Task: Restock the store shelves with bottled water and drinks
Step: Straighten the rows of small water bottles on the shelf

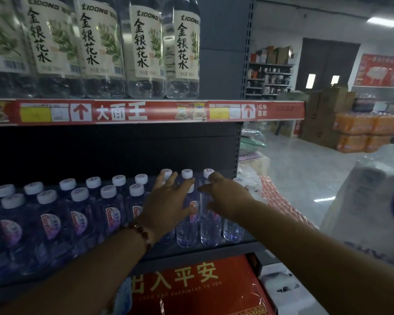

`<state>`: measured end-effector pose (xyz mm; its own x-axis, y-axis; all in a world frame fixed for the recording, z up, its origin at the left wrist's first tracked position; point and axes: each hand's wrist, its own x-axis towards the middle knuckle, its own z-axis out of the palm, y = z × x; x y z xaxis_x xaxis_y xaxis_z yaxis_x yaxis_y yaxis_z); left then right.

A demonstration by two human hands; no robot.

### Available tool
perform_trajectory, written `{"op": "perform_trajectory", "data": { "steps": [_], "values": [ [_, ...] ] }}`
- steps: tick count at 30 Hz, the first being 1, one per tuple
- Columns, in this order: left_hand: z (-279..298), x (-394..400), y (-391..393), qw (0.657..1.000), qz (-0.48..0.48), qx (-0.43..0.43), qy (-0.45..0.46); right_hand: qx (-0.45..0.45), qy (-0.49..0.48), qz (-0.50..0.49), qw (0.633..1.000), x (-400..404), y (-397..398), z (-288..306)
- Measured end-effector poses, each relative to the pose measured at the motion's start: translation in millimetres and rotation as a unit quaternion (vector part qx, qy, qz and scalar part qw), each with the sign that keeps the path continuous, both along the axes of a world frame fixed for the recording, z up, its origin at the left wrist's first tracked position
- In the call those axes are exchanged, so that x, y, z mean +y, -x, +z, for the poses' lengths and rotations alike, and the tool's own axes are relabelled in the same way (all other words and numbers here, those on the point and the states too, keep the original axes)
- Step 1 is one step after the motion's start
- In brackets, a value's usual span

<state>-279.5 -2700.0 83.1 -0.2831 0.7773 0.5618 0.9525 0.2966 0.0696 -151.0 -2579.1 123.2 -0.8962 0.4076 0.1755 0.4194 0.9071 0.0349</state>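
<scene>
Small water bottles [80,214] with white caps and purple labels stand in rows on the lower shelf [214,248]. My left hand [168,201] reaches in with fingers spread, its palm resting against the bottles at the row's right end. My right hand [225,198] is beside it, fingers curled around the side of a bottle [209,230] in the front right group. Whether either hand truly grips a bottle is unclear. A beaded bracelet sits on my left wrist. Taller bottles [146,48] with cream labels fill the upper shelf.
A red price strip [146,112] runs along the upper shelf's edge. A red mat [198,289] with Chinese characters lies below the lower shelf. To the right is an aisle floor [305,173], packs of orange drinks [362,133], cardboard boxes and a wrapped white pack [373,201].
</scene>
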Motion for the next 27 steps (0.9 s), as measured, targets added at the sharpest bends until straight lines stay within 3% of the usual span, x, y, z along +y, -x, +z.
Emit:
{"op": "perform_trajectory", "data": {
  "steps": [6, 9, 13, 16, 18, 20, 24, 27],
  "values": [
    [-5, -3, -6, 0.999, -0.025, -0.021, -0.035, 0.078, -0.001, 0.014, 0.997, -3, -3, 13],
    [-9, -1, 2, 0.999, -0.009, 0.028, -0.032, 0.095, 0.017, 0.006, 0.995, 5, 15, 27],
    [-10, -1, 5, 1.0, -0.009, 0.025, -0.005, 0.012, 0.053, -0.024, 0.998, 31, 50, 30],
    [-9, -1, 2, 0.995, 0.017, 0.092, -0.041, -0.048, 0.08, -0.055, 0.994, 40, 65, 30],
    [-6, -3, -2, 0.989, 0.022, 0.12, -0.085, -0.035, 0.101, -0.076, 0.991, 45, 70, 32],
    [-3, -6, -7, 0.988, 0.041, 0.128, -0.072, 0.005, 0.129, -0.091, 0.987, 52, 72, 33],
    [0, -10, -8, 0.997, 0.041, 0.064, -0.032, -0.007, 0.146, -0.067, 0.987, 56, 73, 37],
    [-2, -7, -7, 0.989, 0.055, 0.127, -0.051, -0.004, 0.153, -0.039, 0.987, 51, 69, 38]
  ]
}}
